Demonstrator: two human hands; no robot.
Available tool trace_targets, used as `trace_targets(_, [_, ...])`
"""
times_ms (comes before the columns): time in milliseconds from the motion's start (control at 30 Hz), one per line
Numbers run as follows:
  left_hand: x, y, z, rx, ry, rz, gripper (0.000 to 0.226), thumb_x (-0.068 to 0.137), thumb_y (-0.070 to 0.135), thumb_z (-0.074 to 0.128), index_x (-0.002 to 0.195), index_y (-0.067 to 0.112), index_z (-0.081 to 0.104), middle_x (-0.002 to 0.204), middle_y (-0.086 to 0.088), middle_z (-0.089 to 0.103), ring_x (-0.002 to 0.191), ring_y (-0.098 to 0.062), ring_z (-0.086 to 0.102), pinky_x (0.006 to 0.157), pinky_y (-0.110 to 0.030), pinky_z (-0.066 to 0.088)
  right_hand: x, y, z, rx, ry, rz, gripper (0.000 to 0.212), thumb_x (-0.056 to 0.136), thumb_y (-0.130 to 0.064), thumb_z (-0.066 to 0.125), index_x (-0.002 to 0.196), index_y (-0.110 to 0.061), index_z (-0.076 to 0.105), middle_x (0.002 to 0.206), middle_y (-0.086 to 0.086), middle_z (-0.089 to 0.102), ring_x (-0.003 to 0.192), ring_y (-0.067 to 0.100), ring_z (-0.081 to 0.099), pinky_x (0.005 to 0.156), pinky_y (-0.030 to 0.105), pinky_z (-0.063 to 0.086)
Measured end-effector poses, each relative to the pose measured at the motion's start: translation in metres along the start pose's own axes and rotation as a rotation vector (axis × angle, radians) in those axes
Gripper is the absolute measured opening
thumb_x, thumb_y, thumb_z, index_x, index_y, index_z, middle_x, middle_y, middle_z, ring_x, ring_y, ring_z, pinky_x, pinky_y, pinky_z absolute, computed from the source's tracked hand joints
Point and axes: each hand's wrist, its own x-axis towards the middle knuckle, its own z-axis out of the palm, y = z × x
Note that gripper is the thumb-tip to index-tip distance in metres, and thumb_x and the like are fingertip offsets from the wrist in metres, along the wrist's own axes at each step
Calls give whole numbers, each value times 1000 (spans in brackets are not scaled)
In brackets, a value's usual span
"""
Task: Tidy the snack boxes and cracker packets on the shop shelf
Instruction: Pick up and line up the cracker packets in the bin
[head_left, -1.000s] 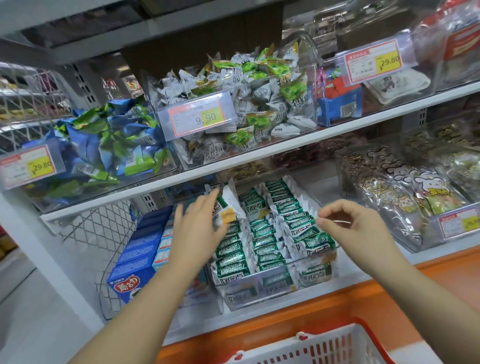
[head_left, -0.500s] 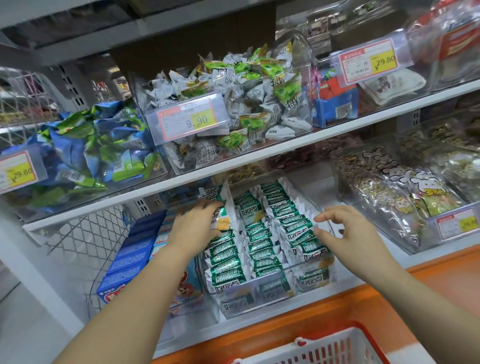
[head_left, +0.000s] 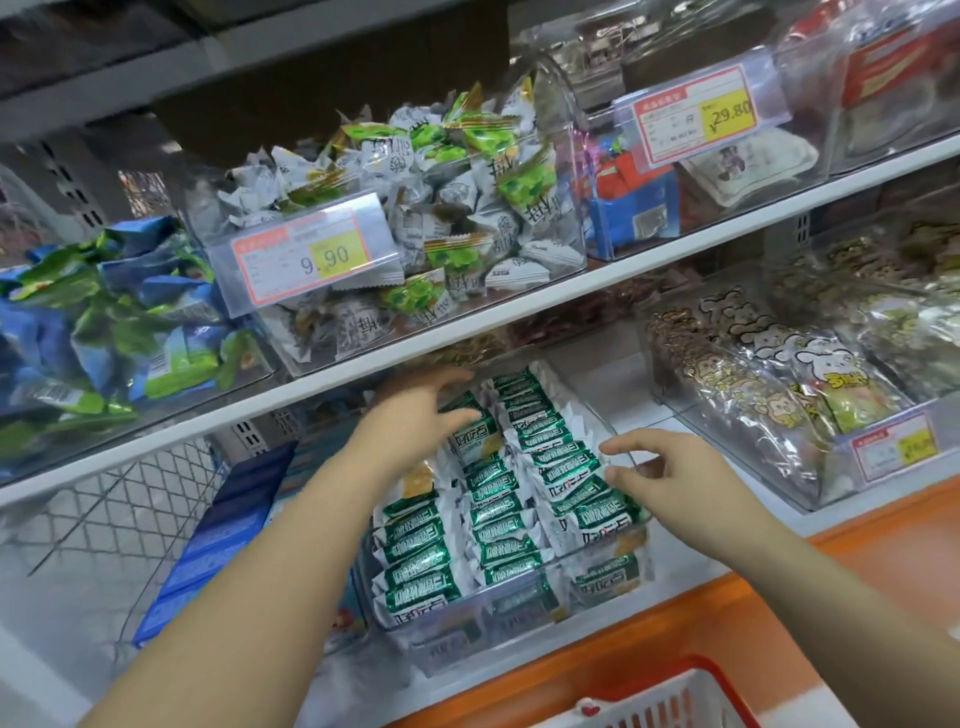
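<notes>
Cracker packets (head_left: 498, 519) stand in rows in the clear bin (head_left: 519, 639) on the lower shelf (head_left: 644, 415). They look light, crinkly and brittle inside, so we'd pinch their sealed ends. Our left hand (head_left: 415, 421) lies spread on one, and our right hand (head_left: 675, 478), loosely bent, seems only to touch.

The person shows two slender forearms, bare all the way to the lower edge of the view. The left hand (head_left: 415, 423) and the right hand (head_left: 670, 480) are bare as well, with slim fingers; finer detail is blurred.
</notes>
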Motion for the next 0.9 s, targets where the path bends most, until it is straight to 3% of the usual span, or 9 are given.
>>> trace_targets(167, [66,3,24,130,-217,-5,43,84,28,70,124,17,56,126,0,58,107,-18,57,95,-31,47,1,4,-2,5,-32,-12,15,89,-29,63,101,-37,63,82,17,67,58,14,53,52,21,39])
trace_targets(333, [83,-4,48,425,-254,-48,62,75,50,73,126,20,58,132,-3,56,117,-24,55,108,-47,35,3,3,-4,30,-53,-19,15,88,-29,63,94,-43,60,85,14,65,58,14,59,52,19,45])
trace_targets(433, [87,-6,51,460,-222,-38,54,75,48,74,119,19,62,117,-1,63,105,-22,61,102,-45,44,4,2,-3,19,-45,-41,18,88,-28,63,89,-45,58,87,20,66,70,29,62,63,33,50])
trace_targets(500, [83,-4,50,467,-212,-41,48,78,45,72,116,18,62,101,3,62,96,-22,63,102,-48,43,3,1,-4,25,-44,-42,18,88,-29,64,88,-45,58,86,20,66,68,29,60,62,33,48])
trace_targets(600, [79,-7,42,392,-135,-29,48,82,42,67,122,20,56,116,2,59,101,-24,60,95,-42,49,3,2,-4,18,-49,-34,17,88,-29,64,90,-45,58,85,15,65,67,18,57,60,27,44])
trace_targets(700, [66,-8,27,230,64,-21,50,81,48,65,123,24,52,122,1,60,101,-21,61,86,-38,53,2,3,-5,9,-60,-18,15,88,-30,63,98,-41,61,88,13,66,68,21,59,59,26,43])
trace_targets(767, [45,1,17,207,183,-23,50,83,52,61,124,25,52,120,3,61,97,-22,62,81,-36,54,1,1,-6,-22,-38,-22,18,89,-30,62,105,-37,61,95,2,65,81,18,61,60,22,39])
trace_targets(867, [-3,20,11,96,225,82,43,88,45,58,127,29,50,101,6,63,69,-10,58,60,-27,49,-3,-12,-8,-94,120,-167,29,87,-30,64,116,-31,60,107,-20,50,99,0,49,74,13,31])
trace_targets(900, [-18,26,13,66,233,149,40,89,41,59,126,29,52,101,10,62,72,-3,55,66,-28,51,-6,-20,-10,-76,145,-233,33,85,-31,66,117,-32,59,109,-23,49,99,-2,48,79,13,31])
